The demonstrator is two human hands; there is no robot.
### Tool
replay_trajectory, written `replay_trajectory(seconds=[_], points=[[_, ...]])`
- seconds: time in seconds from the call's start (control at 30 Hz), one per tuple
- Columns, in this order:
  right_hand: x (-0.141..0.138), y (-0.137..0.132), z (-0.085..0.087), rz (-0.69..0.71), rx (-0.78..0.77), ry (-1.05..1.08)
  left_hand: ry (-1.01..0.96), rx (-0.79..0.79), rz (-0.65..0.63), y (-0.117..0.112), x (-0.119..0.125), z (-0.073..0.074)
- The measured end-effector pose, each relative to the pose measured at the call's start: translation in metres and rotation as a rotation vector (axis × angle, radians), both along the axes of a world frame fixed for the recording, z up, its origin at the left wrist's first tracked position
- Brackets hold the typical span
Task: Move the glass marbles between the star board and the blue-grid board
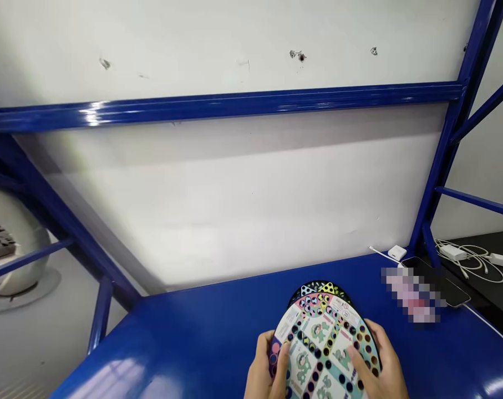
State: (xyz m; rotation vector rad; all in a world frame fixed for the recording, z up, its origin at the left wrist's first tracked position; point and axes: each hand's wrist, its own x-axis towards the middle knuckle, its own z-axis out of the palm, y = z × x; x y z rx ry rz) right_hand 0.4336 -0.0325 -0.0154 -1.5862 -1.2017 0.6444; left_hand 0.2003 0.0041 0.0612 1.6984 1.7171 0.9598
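A round game board (324,343) with coloured dotted tracks and green figures is tilted up at the bottom middle, over the blue table (201,338). My left hand (268,368) grips its left edge, fingers curled onto the face. Gripping the right edge is my right hand (380,368), fingers lying on the board. A second dark round board (320,288) peeks out just behind the first one, lying on the table.
A phone (442,280) lies on the table's right side beside a blurred patch. White chargers and cables (470,257) sit on a dark surface at far right. Blue metal frame bars (234,105) cross a white wall. A white pipe (14,238) shows at left.
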Motion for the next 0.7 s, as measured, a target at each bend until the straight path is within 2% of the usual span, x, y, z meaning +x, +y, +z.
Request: replay_trajectory(seconds=[0.1, 0.17, 0.23, 0.33, 0.4, 0.53, 0.7], points=[[0.015, 0.039, 0.012, -0.016, 0.013, -0.145, 0.117, -0.009, -0.036, 0.031, 0.015, -0.001], [0.02, 0.067, 0.018, 0.038, -0.025, -0.257, 0.271, -0.017, -0.032, 0.056, 0.015, -0.004], [0.022, 0.09, 0.021, 0.088, -0.125, -0.415, 0.421, -0.094, -0.057, 0.078, 0.012, -0.01], [0.02, 0.113, 0.022, 0.093, -0.173, -0.648, 0.513, -0.154, -0.103, 0.098, 0.009, -0.021], [0.019, 0.121, 0.02, 0.135, -0.149, -0.69, 0.495, -0.113, -0.144, 0.101, 0.009, -0.028], [0.021, 0.122, 0.018, 0.233, -0.117, -0.601, 0.418, -0.058, -0.217, 0.093, 0.007, -0.038], [0.02, 0.115, 0.022, 0.142, -0.235, -0.704, 0.429, -0.041, -0.219, 0.088, 0.004, -0.039]])
